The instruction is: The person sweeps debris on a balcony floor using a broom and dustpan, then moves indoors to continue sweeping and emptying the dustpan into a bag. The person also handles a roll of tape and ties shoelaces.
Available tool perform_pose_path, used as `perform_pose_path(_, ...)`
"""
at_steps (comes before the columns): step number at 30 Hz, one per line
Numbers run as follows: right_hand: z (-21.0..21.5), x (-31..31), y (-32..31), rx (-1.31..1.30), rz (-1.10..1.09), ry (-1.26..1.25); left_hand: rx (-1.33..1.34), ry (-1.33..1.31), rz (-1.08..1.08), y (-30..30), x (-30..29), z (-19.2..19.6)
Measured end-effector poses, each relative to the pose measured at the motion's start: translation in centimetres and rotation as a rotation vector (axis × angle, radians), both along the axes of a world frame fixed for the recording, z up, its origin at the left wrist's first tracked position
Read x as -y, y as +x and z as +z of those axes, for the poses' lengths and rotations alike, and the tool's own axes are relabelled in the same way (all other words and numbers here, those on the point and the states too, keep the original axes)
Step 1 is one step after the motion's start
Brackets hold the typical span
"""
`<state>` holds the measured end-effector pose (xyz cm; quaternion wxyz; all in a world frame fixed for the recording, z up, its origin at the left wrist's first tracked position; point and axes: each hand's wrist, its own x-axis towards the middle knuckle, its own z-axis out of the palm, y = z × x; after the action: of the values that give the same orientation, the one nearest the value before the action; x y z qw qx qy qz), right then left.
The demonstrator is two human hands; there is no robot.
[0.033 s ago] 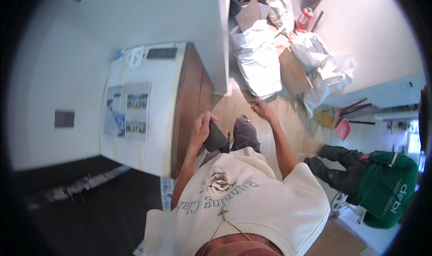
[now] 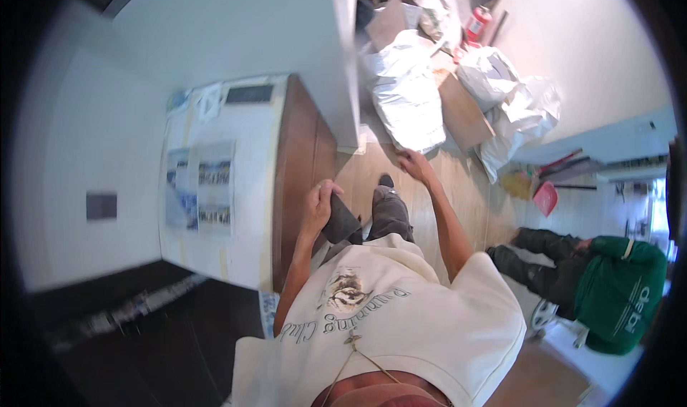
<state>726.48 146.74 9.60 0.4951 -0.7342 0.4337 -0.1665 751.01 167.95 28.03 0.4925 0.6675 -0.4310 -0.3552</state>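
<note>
My left hand (image 2: 320,201) is closed around the edge of a flat dark grey piece (image 2: 343,221), whose kind I cannot make out. It hangs beside my left thigh, close to the brown side of a cabinet (image 2: 292,171). Out in front, my right hand (image 2: 413,164) has its fingers loosely curled, and nothing shows in them. From my view it overlaps the lower end of a full white sack (image 2: 406,96), without visible contact. My right leg (image 2: 391,210) is forward on the wooden floor.
More white sacks (image 2: 529,114), a brown board (image 2: 465,110) and a fire extinguisher (image 2: 478,23) crowd the far end. A pink dustpan (image 2: 545,198) lies at the right. Nearby sits a person in green (image 2: 619,292). A wall edge (image 2: 347,64) juts out left of the sacks.
The cabinet and sacks have shifted slightly left in view. My right foot shows further forward, and my right hand is slightly higher in view. The left hand keeps its dark piece.
</note>
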Motion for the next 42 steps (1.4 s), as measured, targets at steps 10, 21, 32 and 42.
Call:
perform_pose_path(10, -6.7, 34.9, 16.5, 0.231, -0.403, 0.066, 0.016, 0.166, 0.059, 0.5, 20.9, -4.0)
perform_pose_path(21, -4.1, 60.1, 28.0, -0.153, -0.722, 0.089, 0.006, 0.31, 0.118, 0.5, 36.5, -4.8)
perform_pose_path(32, -1.8, 68.9, 24.2, -0.503, 0.042, -0.123, -0.045, 0.393, 0.09, 2.0, 43.5, -4.9)
perform_pose_path(42, 13.8, 58.1, -3.7, 0.106, -0.338, 0.397, -0.075, 0.259, -0.001, 2.3, 45.3, -3.6)
